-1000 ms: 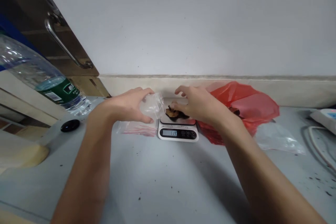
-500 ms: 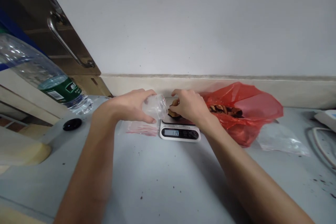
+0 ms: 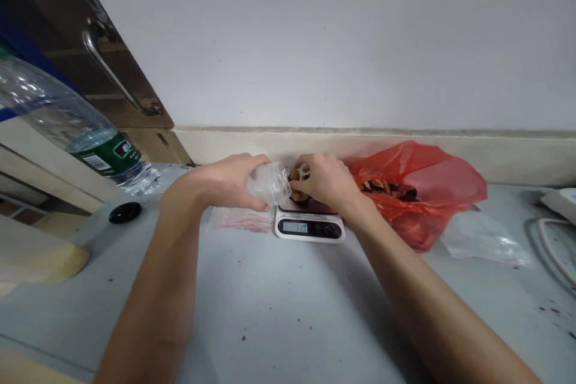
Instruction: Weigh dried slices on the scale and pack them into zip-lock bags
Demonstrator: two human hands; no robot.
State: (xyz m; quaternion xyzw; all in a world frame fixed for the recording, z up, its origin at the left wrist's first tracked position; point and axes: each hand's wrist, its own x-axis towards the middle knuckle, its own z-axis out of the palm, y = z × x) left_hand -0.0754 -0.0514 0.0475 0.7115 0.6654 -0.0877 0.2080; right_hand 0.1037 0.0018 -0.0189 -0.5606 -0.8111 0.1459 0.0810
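Note:
My left hand is wrapped round a clear plastic jar, tipped on its side with the mouth facing right. Just right of that mouth, my right hand closes thumb and fingers on a brown dried slice, low over a white digital scale. The hand partly covers the scale's dark plate, so I cannot tell how many slices lie there. The display seems to read 119, with any decimal point too small to make out. More dried slices show inside a red plastic bag beside my right wrist.
Small clear zip bags with red strips lie left of the scale. A clear plastic bag lies at the right, near a white cable. To the left are a black lid and a large water bottle. A wall backs the table.
My right thumb and fingers have closed in on the slice at the jar's mouth. The jar has hardly moved, and the scale's reading looks the same.

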